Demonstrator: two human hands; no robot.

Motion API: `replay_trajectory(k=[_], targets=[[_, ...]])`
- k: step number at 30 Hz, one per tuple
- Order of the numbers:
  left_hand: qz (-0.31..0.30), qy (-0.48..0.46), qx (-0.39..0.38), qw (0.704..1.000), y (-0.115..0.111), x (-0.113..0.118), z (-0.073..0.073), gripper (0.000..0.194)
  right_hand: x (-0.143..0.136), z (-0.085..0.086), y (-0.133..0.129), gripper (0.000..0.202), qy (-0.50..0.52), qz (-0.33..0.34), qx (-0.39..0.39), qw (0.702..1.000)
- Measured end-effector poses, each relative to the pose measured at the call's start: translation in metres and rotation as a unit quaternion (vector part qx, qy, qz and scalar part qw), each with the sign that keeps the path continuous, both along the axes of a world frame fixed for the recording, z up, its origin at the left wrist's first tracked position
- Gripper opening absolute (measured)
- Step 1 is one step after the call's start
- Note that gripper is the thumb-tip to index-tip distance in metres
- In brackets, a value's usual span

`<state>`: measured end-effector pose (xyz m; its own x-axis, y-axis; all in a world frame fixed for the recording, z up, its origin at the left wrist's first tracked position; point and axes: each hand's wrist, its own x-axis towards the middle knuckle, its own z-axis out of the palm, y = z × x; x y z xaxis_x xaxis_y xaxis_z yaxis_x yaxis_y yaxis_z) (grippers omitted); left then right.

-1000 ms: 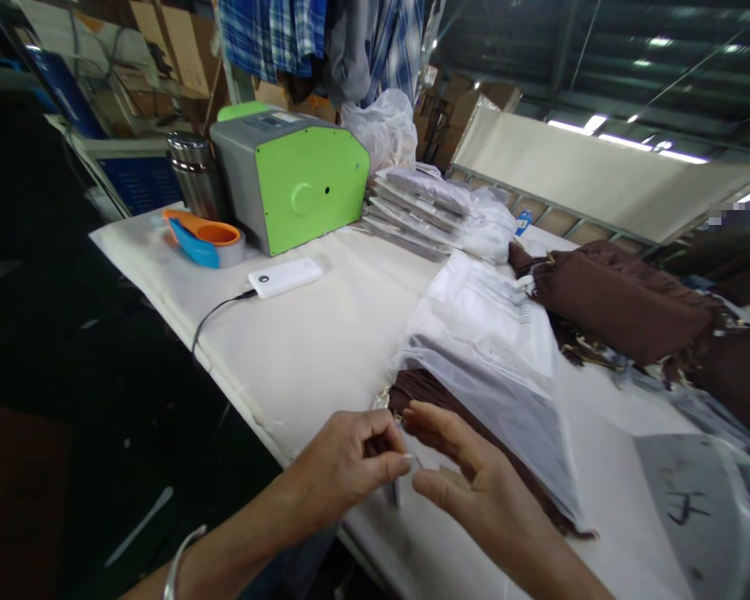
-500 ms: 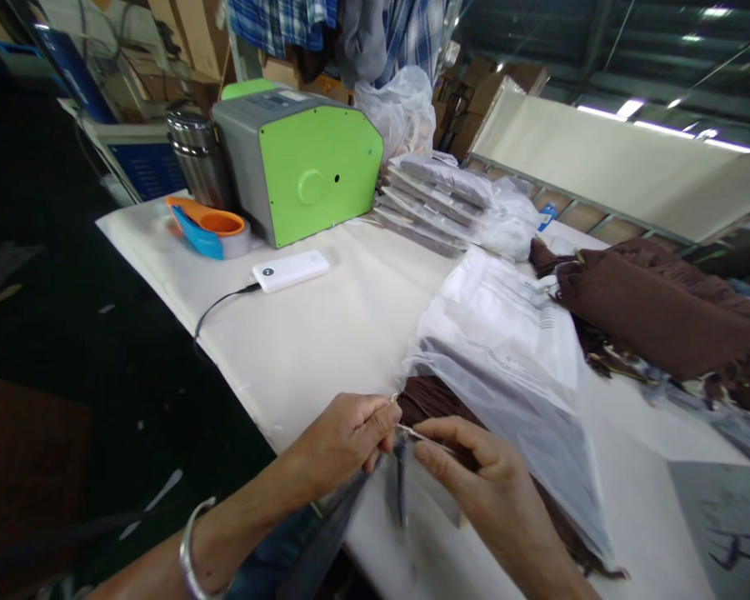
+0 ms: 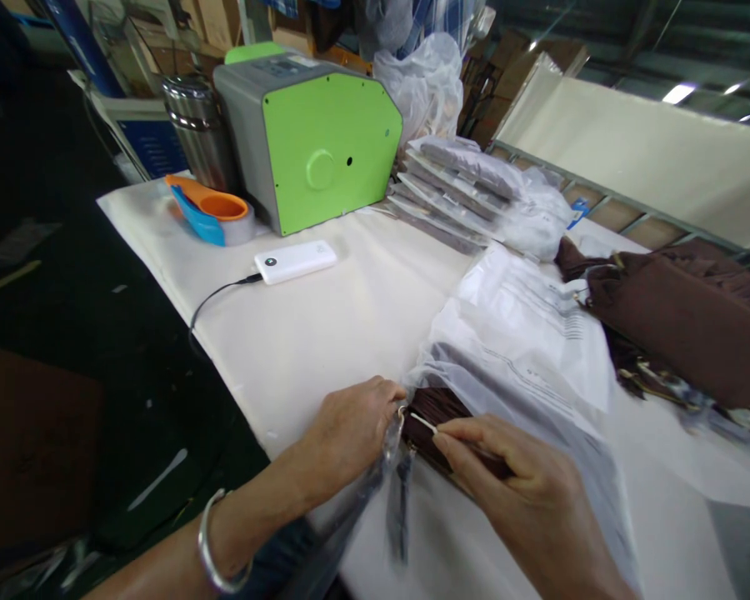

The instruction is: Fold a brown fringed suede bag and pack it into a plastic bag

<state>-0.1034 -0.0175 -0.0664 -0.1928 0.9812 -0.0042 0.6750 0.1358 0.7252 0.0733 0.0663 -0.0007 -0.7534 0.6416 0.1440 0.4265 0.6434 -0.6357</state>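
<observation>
My left hand (image 3: pixel 357 423), closed and wearing a silver bangle (image 3: pixel 207 542) at the wrist, pinches clear plastic beside a small gold-coloured metal clasp (image 3: pixel 402 412). Between thumb and forefinger my right hand (image 3: pixel 522 487) holds a thin white stick-like piece (image 3: pixel 422 422), its far end pointing toward the clasp. Under both hands lies folded dark brown fabric (image 3: pixel 436 403), partly inside a translucent plastic bag (image 3: pixel 518 367) with printed text. A dark narrow strip (image 3: pixel 400 512) hangs below the clasp. The left fingertips are partly hidden.
A green and grey machine (image 3: pixel 334 158), a steel flask (image 3: pixel 198 133) and an orange and blue tape dispenser (image 3: pixel 216 212) stand at the back. A white power bank (image 3: pixel 297 260) trails a cable. Bagged garments (image 3: pixel 456 196) are stacked behind; brown fabric (image 3: pixel 687 317) lies right.
My right hand has drawn slightly right, away from my left hand, and the white piece now shows apart from the left fingers. The camera view has shifted a little.
</observation>
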Motion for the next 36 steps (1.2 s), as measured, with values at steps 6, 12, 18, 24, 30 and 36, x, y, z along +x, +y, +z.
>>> replay_trajectory(k=[6,12,18,24,30,36], targets=[[-0.012,0.013,-0.001,1.0,-0.001,0.0,-0.001,0.03,-0.001,0.0,0.005,0.018,-0.065,0.054,0.065,0.994],[-0.008,0.011,0.001,1.0,-0.001,-0.002,-0.005,0.027,-0.009,-0.002,0.008,0.021,-0.114,0.055,0.104,0.986],[0.01,-0.006,0.017,1.0,-0.003,-0.001,-0.009,0.028,-0.015,-0.004,0.01,0.019,-0.157,0.064,0.133,0.977],[0.012,-0.031,0.004,0.999,0.0,-0.003,-0.006,0.026,-0.02,-0.007,0.012,0.017,-0.198,0.064,0.135,0.969],[-0.021,-0.02,0.011,1.0,0.003,-0.006,-0.005,0.025,-0.026,-0.01,0.013,0.016,-0.223,0.06,0.124,0.965],[-0.065,0.092,-0.015,0.993,0.006,-0.012,0.001,0.021,-0.031,-0.012,0.014,0.017,-0.254,0.048,0.112,0.959]])
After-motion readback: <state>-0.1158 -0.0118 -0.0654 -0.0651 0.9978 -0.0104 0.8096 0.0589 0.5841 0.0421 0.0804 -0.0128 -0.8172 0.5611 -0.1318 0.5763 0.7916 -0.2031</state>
